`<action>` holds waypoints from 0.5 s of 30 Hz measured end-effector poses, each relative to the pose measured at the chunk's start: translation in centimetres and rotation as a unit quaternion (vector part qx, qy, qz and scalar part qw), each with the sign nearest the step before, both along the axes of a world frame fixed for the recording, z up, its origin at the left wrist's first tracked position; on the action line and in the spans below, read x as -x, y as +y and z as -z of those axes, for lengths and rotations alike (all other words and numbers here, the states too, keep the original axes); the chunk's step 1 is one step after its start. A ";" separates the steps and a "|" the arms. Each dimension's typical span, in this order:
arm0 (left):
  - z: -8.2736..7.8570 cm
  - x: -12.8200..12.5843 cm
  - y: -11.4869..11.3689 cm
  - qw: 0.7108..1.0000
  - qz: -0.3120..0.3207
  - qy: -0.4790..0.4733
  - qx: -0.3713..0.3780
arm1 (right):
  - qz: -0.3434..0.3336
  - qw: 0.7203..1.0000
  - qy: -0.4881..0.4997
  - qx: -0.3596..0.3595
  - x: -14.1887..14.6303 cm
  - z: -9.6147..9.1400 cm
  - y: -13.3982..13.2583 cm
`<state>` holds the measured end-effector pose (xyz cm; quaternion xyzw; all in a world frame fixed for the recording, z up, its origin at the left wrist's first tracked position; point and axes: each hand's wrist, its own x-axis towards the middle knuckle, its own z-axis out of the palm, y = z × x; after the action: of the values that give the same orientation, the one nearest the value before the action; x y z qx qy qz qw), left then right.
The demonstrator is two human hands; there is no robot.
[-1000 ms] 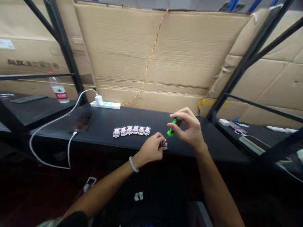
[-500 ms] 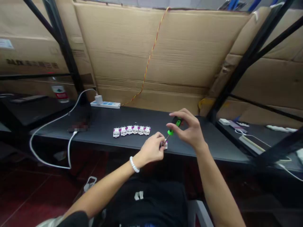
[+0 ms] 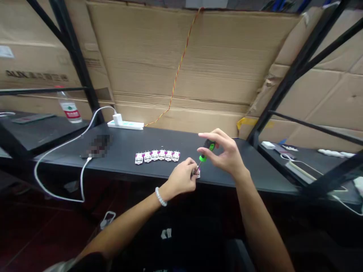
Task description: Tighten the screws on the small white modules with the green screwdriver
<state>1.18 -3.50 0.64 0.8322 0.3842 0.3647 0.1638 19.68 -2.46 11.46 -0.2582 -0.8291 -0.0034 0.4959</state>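
My right hand [image 3: 225, 151] holds a screwdriver [image 3: 209, 146] with a black and green handle. Its thumb and forefinger are spread either side of the handle; the other fingers are partly hidden. The shaft slants down to the left, toward a small white and purple part [image 3: 198, 173] at the front of the table. My left hand [image 3: 184, 175] pinches this part, covering most of it, so where the tip meets it is hidden. Left of that hand, several similar white and purple parts [image 3: 161, 155] stand in a slightly curved row.
The black table [image 3: 121, 141] has a cardboard wall [image 3: 181, 56] behind it. A white power strip [image 3: 130, 125] lies at the back left. A white cable [image 3: 61, 145] loops over the front edge from a blurred-out device [image 3: 98, 147]. Dark metal posts [image 3: 81, 64] flank the table.
The right thumb and forefinger have shifted slightly left on the screwdriver handle. My left hand stays in place on the part. The row of parts is unchanged.
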 end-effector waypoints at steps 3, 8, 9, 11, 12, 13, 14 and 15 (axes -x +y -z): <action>-0.1 0.0 0.0 1.000 0.003 -0.003 0.002 | -0.005 1.000 -0.006 0.028 -0.3 0.3 0.2; 0.0 -0.1 0.0 1.000 0.010 -0.010 0.003 | -0.099 0.989 0.016 0.110 -1.0 1.2 0.5; 0.0 -0.1 0.0 1.000 0.010 -0.009 0.001 | -0.102 0.987 0.021 0.122 -1.1 1.2 0.5; 0.0 -0.1 0.0 1.000 0.006 -0.001 -0.001 | -0.086 0.989 0.021 0.119 -1.0 1.2 0.5; 0.0 -0.1 0.0 1.000 0.002 0.004 0.000 | -0.068 0.992 0.019 0.101 -0.9 1.1 0.6; 0.0 -0.1 0.0 1.000 -0.002 0.007 0.002 | -0.046 0.996 0.018 0.076 -0.8 1.0 0.6; 0.0 -0.1 0.0 1.000 -0.004 0.008 0.003 | -0.022 0.998 0.017 0.049 -0.8 0.9 0.6; -0.1 -0.1 0.0 1.000 -0.005 0.008 0.004 | -0.002 1.000 0.016 0.024 -0.7 0.8 0.5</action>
<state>1.28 -3.50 0.70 0.8328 0.3908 0.3570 0.1620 20.40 -1.93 10.64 -0.2687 -0.8212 0.0217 0.5030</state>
